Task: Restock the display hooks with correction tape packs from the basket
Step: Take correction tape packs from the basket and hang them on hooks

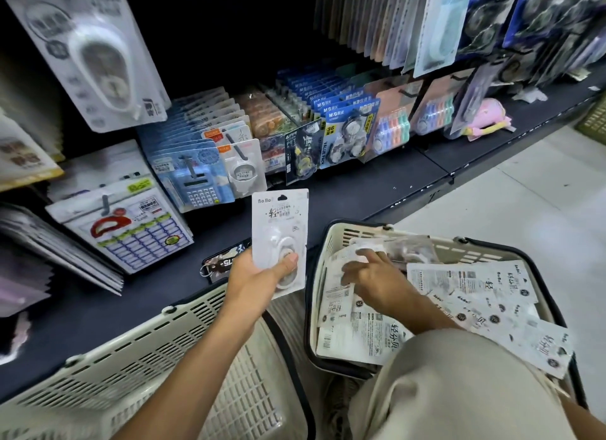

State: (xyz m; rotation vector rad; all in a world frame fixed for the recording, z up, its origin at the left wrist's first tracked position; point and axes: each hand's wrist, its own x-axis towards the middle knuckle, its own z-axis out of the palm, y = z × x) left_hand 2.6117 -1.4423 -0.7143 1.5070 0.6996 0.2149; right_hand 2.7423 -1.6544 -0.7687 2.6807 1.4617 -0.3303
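Left hand (259, 275) grips a pack (279, 239); right-hand fingers (352, 270) among basket (331, 239) packs.

A stationery shop: carded packs (347, 134) hang on display hooks (191, 167).

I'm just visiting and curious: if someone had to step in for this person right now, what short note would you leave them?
Left hand: grips one white correction tape pack, held upright above the dark shelf.
Right hand: reaching into the basket, fingers on the loose packs; whether it has gripped one cannot be told.
Done: one pack taken out, not yet hung.
Left: hang the held pack on its display hook, then go on hanging the many packs in the basket. A second basket stands to the left.
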